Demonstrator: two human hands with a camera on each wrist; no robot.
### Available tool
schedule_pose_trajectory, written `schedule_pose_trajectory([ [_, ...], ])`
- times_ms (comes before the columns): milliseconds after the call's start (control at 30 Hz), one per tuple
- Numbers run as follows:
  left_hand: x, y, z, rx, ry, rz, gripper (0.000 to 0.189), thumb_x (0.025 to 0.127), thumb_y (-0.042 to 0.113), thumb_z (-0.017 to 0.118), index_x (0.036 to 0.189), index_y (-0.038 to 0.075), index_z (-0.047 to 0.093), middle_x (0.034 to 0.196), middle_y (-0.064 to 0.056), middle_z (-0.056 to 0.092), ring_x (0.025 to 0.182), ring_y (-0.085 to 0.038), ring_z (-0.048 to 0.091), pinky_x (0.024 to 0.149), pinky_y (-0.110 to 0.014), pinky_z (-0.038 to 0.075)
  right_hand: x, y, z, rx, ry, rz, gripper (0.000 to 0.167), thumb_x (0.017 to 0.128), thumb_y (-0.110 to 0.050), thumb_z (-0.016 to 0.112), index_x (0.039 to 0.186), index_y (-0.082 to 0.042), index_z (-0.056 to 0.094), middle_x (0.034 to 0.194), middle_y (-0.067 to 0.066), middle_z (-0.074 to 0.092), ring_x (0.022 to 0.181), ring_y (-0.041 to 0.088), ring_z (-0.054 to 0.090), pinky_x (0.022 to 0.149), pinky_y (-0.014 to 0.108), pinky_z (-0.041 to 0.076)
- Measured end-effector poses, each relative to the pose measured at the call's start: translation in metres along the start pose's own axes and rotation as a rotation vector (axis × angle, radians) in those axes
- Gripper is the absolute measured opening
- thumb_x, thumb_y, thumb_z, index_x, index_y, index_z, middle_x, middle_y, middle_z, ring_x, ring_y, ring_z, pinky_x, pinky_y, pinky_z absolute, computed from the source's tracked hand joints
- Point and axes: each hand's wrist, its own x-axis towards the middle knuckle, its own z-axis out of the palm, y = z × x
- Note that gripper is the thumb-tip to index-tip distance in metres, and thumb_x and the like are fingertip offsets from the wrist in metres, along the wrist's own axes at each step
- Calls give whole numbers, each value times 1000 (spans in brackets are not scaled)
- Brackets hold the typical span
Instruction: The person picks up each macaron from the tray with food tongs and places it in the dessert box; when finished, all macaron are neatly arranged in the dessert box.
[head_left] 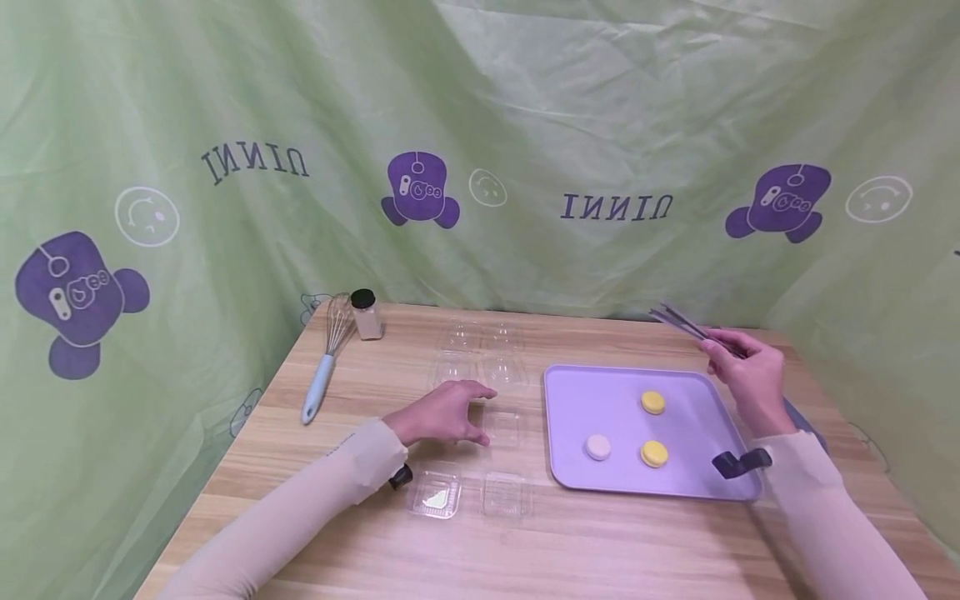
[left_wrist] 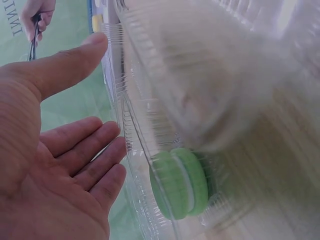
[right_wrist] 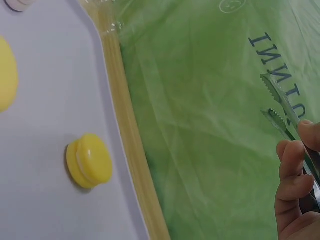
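My left hand (head_left: 441, 414) hovers over the clear plastic containers, thumb and fingers spread apart with nothing between them. In the left wrist view, a green macaron (left_wrist: 180, 184) sits inside a clear plastic container (left_wrist: 131, 150) beside the fingers; from the head view I cannot see it. My right hand (head_left: 752, 377) grips metal tongs (head_left: 678, 320) above the tray's far right corner. In the right wrist view the toothed tips of the tongs (right_wrist: 272, 89) stand apart and hold nothing. On the purple tray (head_left: 720, 467) lie two yellow macarons (head_left: 653, 454) and a pale pink macaron (head_left: 597, 447).
A whisk (head_left: 319, 387) with a light blue handle lies at the left, near a black-lidded jar (head_left: 367, 315). Clear domed lids (head_left: 501, 368) stand behind my left hand, and shallow clear compartments (head_left: 506, 495) lie in front. A green curtain (head_left: 525, 100) hangs behind the table.
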Motion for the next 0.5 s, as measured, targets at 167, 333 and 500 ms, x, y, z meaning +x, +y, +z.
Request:
schedule_pose_trajectory([
  [167, 0, -2, 1, -12, 1, -15, 82, 72, 30, 91, 143, 10, 56, 146, -5, 60, 139, -28, 53, 122, -44, 41, -2, 4, -6, -68, 8, 19, 14, 87, -10, 79, 96, -20, 78, 70, -13, 75, 52, 2, 62, 48, 10, 50],
  [333, -1, -1, 1, -10, 6, -7, 80, 72, 28, 91, 142, 9, 56, 146, -6, 61, 138, -28, 54, 121, -44, 42, -6, 11, -13, -209, -8, 17, 14, 89, -14, 78, 99, -23, 75, 70, -17, 74, 54, 1, 61, 49, 10, 49],
  [500, -2, 0, 0, -16, 7, -4, 79, 72, 27, 91, 141, 9, 57, 145, -7, 61, 138, -29, 54, 121, -44, 43, -14, 20, -15, -367, -32, 5, 17, 90, -18, 77, 107, -17, 74, 68, -19, 71, 55, 1, 61, 48, 14, 47],
])
